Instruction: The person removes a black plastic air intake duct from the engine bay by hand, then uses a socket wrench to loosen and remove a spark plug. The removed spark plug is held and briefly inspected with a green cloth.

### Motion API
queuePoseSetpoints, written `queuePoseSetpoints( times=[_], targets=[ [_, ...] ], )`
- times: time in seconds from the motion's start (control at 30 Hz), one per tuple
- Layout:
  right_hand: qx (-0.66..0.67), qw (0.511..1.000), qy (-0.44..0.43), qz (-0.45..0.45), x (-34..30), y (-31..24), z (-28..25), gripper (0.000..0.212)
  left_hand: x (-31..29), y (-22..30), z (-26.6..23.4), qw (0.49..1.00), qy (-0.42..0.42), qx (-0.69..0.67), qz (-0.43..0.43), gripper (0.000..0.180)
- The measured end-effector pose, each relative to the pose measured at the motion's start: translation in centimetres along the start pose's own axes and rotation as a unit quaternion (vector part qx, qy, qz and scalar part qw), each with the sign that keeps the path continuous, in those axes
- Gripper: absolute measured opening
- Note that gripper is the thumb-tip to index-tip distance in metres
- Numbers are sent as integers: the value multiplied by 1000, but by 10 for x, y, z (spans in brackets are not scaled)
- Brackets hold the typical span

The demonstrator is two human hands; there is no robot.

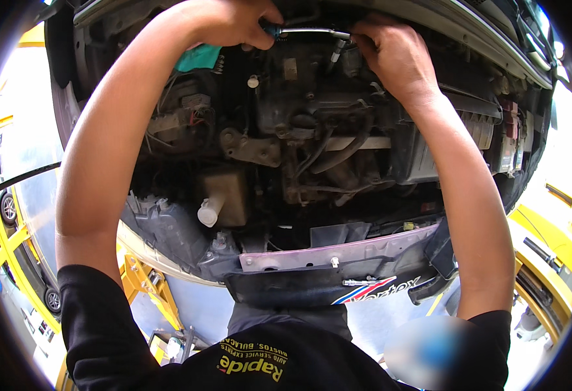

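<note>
A ratchet wrench (307, 30) with a dark teal handle and a chrome shaft lies crosswise over the far part of a car's engine bay. My left hand (243, 23) is closed around its handle end. At the other end, the fingers of my right hand (397, 58) are closed at the ratchet's head. From the head a chrome socket piece (337, 52) points down toward the engine (325, 111); what its tip meets is too dark to tell. A teal cloth-like piece (198, 58) lies beneath my left forearm.
Near me is the car's front edge with a pinkish crossbar (338, 251) and a small metal tool (361, 282) on the dark cover. A reservoir with a white cap (208, 214) stands left of centre. At the right is a battery (511, 140). Yellow frames (18, 241) flank the car.
</note>
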State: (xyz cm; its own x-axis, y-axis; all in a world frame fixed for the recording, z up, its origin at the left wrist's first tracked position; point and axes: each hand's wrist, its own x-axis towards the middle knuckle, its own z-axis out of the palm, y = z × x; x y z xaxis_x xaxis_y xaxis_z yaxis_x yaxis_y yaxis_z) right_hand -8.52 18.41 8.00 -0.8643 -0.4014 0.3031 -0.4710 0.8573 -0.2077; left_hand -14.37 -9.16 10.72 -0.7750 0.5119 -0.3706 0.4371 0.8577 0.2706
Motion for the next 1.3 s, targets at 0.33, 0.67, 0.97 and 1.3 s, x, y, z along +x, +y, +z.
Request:
queuePoseSetpoints(
  times=[0.33, 0.67, 0.97, 1.3],
  targets=[
    [-19, 1000, 12, 17, 0, -25, 6, 16, 18, -17, 47, 943, 227, 135, 202, 53],
    [117, 973, -122, 158, 2, -16, -2, 22, 38, -13, 52, 973, 91, 140, 157, 34],
    [169, 979, -38, 108, 4, -30, -9, 15, 42, -33, 75, 927, 337, 99, 128, 27],
    [99, 987, -29, 122, 7, -32, -12, 19, 88, -33, 111, 861, 473, 155, 106, 28]
  ],
)
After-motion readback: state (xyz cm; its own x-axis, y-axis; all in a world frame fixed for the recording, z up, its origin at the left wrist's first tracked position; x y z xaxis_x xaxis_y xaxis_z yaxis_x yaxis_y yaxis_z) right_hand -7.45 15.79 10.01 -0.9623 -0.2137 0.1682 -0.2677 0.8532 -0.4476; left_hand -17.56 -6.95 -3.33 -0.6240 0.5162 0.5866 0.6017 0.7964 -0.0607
